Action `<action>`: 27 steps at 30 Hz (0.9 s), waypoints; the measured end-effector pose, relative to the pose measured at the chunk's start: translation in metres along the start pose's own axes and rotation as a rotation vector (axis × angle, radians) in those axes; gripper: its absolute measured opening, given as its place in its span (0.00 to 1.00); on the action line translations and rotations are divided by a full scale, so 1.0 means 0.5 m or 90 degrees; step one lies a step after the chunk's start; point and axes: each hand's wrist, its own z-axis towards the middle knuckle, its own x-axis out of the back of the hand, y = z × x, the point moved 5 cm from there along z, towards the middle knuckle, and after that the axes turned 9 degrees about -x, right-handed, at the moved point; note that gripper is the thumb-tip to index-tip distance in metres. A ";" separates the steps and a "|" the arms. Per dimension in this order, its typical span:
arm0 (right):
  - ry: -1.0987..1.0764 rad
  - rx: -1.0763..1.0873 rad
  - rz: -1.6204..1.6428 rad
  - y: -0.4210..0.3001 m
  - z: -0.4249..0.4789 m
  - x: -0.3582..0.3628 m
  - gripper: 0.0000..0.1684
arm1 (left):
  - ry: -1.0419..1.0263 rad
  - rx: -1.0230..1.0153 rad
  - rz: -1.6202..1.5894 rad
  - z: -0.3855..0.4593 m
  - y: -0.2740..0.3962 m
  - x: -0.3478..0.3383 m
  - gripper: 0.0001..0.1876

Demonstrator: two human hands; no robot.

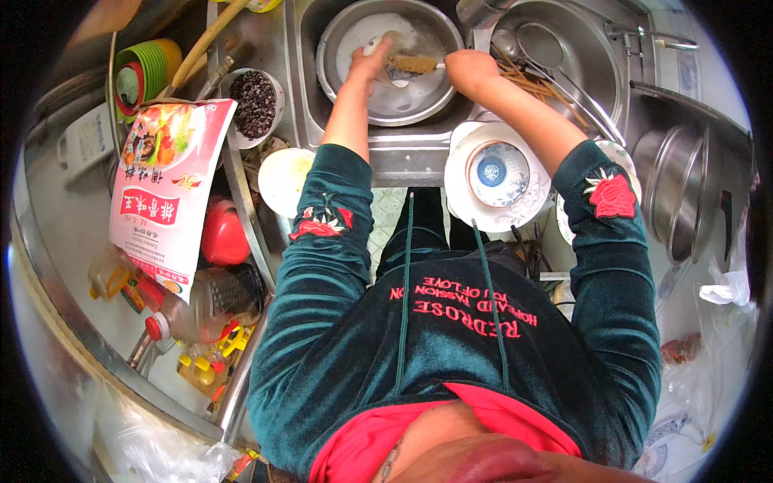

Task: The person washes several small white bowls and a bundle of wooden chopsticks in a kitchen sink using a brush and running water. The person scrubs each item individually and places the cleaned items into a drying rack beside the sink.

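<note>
My left hand (369, 63) grips the rim of a pale bowl (395, 83) tilted over a round metal basin (329, 54) in the left sink bowl. My right hand (471, 69) is closed around the short visible end of a brush (415, 64) with brownish bristles. The bristles lie against the bowl's inside. Cloudy water (423, 99) stands in the basin. Just right of the basin, near my right forearm, lie wooden chopsticks (534, 87). Below that forearm, a blue-patterned bowl (496, 173) rests upside down on white dishes (460, 208).
The right sink bowl (607, 54) holds a metal strainer (539, 45) and ladle. A bowl of dark grains (279, 102) and a pale plate (287, 181) are at the left. Farther left are a seasoning packet (172, 181) and plastic bottles (205, 305). Metal colanders (676, 187) stand at right.
</note>
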 end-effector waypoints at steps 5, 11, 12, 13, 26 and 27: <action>-0.106 -0.042 0.092 -0.006 0.004 -0.017 0.14 | -0.018 -0.034 -0.152 -0.050 -0.009 -0.011 0.48; -0.520 -0.152 0.702 0.029 -0.095 -0.023 0.16 | 0.001 -0.272 -0.401 -0.089 0.025 0.040 0.38; -0.440 -0.112 0.614 0.038 -0.105 -0.008 0.15 | 0.026 -0.347 -0.491 -0.106 0.051 0.055 0.37; -0.358 -0.083 0.533 0.055 -0.112 0.001 0.14 | 0.013 -0.354 -0.482 -0.120 0.075 0.052 0.37; -0.434 -0.041 0.700 -0.009 -0.166 0.053 0.15 | 0.101 -0.400 -0.477 -0.209 0.178 0.084 0.36; -0.481 -0.068 0.754 -0.024 -0.194 0.059 0.14 | 0.108 -0.396 -0.465 -0.213 0.174 0.084 0.36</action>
